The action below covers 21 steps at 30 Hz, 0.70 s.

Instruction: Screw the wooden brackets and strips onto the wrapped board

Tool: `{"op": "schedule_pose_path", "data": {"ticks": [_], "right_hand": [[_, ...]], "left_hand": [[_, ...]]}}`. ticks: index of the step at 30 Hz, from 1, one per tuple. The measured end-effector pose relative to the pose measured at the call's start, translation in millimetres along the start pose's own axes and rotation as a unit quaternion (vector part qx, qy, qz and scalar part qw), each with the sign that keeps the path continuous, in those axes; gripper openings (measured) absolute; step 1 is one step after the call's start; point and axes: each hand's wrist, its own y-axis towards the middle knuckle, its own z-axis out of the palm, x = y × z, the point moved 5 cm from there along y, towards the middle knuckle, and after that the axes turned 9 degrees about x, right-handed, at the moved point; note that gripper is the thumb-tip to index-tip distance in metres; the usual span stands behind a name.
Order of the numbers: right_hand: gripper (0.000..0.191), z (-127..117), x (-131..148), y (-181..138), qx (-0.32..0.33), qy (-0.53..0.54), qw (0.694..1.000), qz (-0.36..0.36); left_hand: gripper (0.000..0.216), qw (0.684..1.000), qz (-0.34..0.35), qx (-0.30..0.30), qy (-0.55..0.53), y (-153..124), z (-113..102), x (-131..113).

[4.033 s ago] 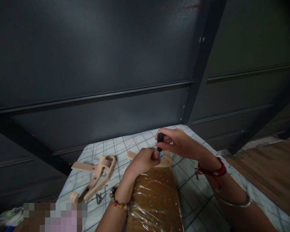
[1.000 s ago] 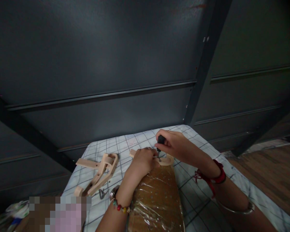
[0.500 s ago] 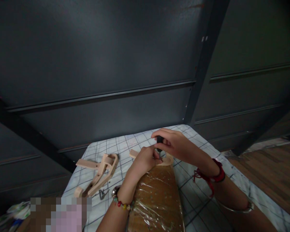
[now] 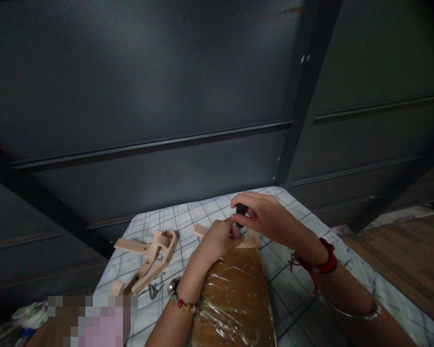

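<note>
My right hand (image 4: 262, 213) is closed round the black handle of a screwdriver (image 4: 241, 212), which stands upright with its shaft pointing down. The tip meets a pale wooden part (image 4: 251, 239) that lies at the far end of a brown board wrapped in clear plastic (image 4: 235, 299). My left hand (image 4: 217, 241) is closed on this wooden part beside the shaft, and its fingertips are partly hidden. A flat arm of pale wood shows beyond the left hand. Whether a screw sits under the tip, I cannot tell.
Left of my hands lies a jointed pale wooden frame (image 4: 154, 260) with holes. Near it are small dark metal pieces (image 4: 153, 290) on the checked cloth (image 4: 188, 214). A grey metal panel (image 4: 166, 96) rises behind the table. At lower left is a blurred-out patch.
My right hand and the screwdriver handle have shifted slightly to the right, and the fingers have turned a little. My left hand has hardly moved.
</note>
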Motion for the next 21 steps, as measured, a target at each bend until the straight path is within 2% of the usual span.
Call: {"op": "schedule_pose_path", "data": {"ticks": [3, 5, 8, 13, 15, 18, 21], "right_hand": [[0.007, 2, 5, 1, -0.002, 0.024, 0.999, -0.02], [0.012, 1, 8, 0, 0.015, 0.066, 0.997, -0.041], [0.024, -1, 12, -3, 0.069, 0.111, 0.988, -0.08], [0.037, -2, 11, -11, 0.159, 0.128, 0.968, -0.144], [0.035, -3, 6, -11, 0.144, 0.115, 0.975, -0.123], [0.018, -5, 2, -8, 0.064, 0.077, 0.993, -0.07], [0.008, -3, 4, -5, 0.012, 0.039, 0.998, -0.056]], "left_hand": [[0.003, 1.0, 0.004, 0.003, -0.001, 0, 1, 1], [0.003, 1.0, 0.01, 0.0, 0.003, 0, 0, -1], [0.008, 1.0, 0.013, -0.002, 0.016, 0, -2, -4], [0.012, 1.0, 0.0, -0.001, 0.011, -2, -2, -4], [0.014, 1.0, 0.009, 0.0, -0.009, -3, -2, -4], [0.017, 0.999, 0.019, 0.002, -0.041, -5, 0, -4], [0.012, 0.999, 0.011, 0.01, -0.034, -6, 0, -4]]}}
